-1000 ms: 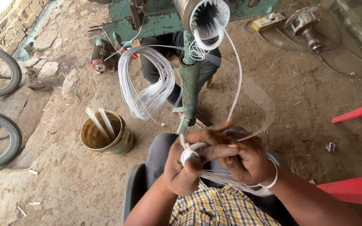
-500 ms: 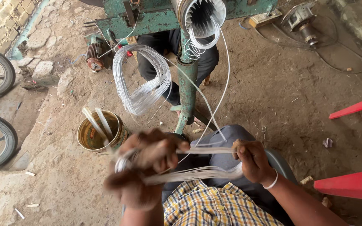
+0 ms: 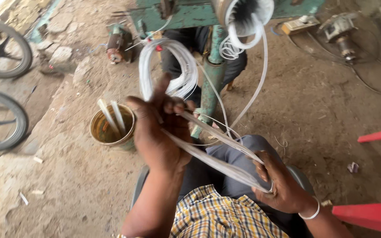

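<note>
Seen from above, over a lap in a checked shirt. Left hand [image 3: 157, 132] raised, grip pinched around one end of a flat band of white wire [image 3: 217, 150]. Right hand [image 3: 281, 185] lower, near the lap, grip closed on the other end, wire pulled taut between the two. Beyond, more white wire looped in a coil [image 3: 173, 70] hanging off a green machine [image 3: 212, 75]. On the dirt floor [image 3: 331, 114], a tin can [image 3: 111, 130] just left of the left hand, two wheels [image 3: 1, 119] at far left, red plastic [image 3: 371, 216] at right.
</note>
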Demonstrator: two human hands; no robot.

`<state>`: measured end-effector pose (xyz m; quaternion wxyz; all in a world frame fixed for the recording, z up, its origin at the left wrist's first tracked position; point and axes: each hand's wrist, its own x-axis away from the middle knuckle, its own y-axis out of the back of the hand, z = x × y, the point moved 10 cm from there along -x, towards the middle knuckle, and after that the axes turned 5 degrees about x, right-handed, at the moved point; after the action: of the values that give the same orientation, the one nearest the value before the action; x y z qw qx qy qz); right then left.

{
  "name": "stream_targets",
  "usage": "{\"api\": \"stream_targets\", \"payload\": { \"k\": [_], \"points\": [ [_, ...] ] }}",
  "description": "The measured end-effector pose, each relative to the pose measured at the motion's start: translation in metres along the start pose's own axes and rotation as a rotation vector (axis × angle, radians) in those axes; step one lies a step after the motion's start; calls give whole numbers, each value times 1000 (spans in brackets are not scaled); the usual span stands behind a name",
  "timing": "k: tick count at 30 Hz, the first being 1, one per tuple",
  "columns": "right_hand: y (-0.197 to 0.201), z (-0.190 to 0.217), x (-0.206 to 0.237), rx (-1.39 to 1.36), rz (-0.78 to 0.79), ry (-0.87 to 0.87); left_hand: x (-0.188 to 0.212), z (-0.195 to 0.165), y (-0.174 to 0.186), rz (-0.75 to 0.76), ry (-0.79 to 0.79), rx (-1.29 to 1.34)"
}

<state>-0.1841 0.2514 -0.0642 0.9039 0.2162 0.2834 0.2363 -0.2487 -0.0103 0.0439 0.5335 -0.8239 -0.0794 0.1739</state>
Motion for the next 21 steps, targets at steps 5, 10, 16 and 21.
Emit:
{"api": "stream_targets", "payload": {
  "k": [5,10,16,21],
  "points": [
    [-27,-77,34,159,13,-423,7,4,-27,288,19,-129],
    [31,-14,4,215,-223,-119,35,23,-85,993,-19,-800],
    [70,63,-51,132,-361,125,48,80,-100,1065,-167,-1034],
    [53,60,-87,-119,-368,80,40,83,-62,723,143,-702]
  ]
}}
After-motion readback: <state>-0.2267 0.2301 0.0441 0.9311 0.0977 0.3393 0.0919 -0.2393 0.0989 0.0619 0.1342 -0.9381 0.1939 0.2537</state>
